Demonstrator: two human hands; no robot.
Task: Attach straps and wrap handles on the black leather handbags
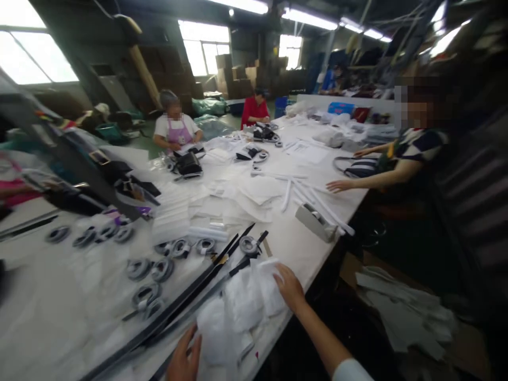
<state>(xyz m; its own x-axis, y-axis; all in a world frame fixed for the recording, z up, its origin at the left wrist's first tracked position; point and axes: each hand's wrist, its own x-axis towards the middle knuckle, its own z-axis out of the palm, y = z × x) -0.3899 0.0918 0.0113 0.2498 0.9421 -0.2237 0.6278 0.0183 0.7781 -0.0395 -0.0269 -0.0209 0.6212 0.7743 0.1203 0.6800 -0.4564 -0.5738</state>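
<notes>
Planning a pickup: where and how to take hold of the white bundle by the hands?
Probably both ends at once, coming from the table edge: the white bundle lies flat, looks soft and loosely layered, so one end alone might sag; black strips run along its other side.

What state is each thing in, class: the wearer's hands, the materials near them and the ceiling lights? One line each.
Left hand: fingers spread, beside the white packs
Right hand: fingers on the packs; grip unclear
White packs: overlapping, crumpled
Grey straps: rolled into coils
Black strips: unrolled, lying lengthwise
Pale sheets: loosely heaped below table level
Ceiling lights: lit
</notes>
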